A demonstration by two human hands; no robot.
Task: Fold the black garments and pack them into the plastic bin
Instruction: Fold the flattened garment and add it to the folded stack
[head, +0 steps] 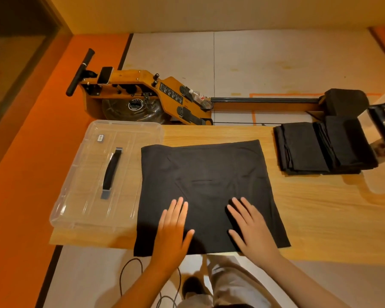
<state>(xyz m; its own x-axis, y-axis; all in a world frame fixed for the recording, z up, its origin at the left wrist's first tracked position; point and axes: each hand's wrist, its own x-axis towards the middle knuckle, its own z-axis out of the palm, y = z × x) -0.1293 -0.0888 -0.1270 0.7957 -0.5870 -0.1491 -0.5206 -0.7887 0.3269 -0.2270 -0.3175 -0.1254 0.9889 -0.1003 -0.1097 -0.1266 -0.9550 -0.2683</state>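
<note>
Pressing both hands flat on the black garment [205,174]. Left hand [173,227]: palm down, fingers straight and slightly spread, on the near-left part of the cloth. Right hand [251,227]: same, palm down, fingers straight, thumb out, on the near-right part. Neither hand grips anything. Bare cloth shows between them.

Garment is spread out as a rough square mid-way along the wooden table [320,214], with a few shallow creases near its centre. Its near edge hangs just over the table's near edge, under my wrists.

Plastic bin [76,185]: clear, on the table just left of the garment. Can't tell whether its right edge touches the cloth. Lid side up, black handle [112,170] on top, small label [100,138] near the far-left corner. Wood grain shows through it.

Stack of folded black garments [309,147] sits at the far-right of the table, well apart from the spread one, layers stepped.

Something pale and translucent [382,183] lies at the table's right end, nearer me than the stack. It's cut off by the frame, so I can't tell what it is.

Beyond the table: wooden rowing machine [147,85] on the pale floor mat [276,63], parallel to the table's far edge, with a handlebar [80,72] at its left end, a seat [345,103] behind the stack and a water bottle [200,98] lying on it. Orange floor [31,185] to the left.

Below the table: my light trousers [231,283], a dark shoe [192,285], and a black cable [121,281] looped on the floor.
</note>
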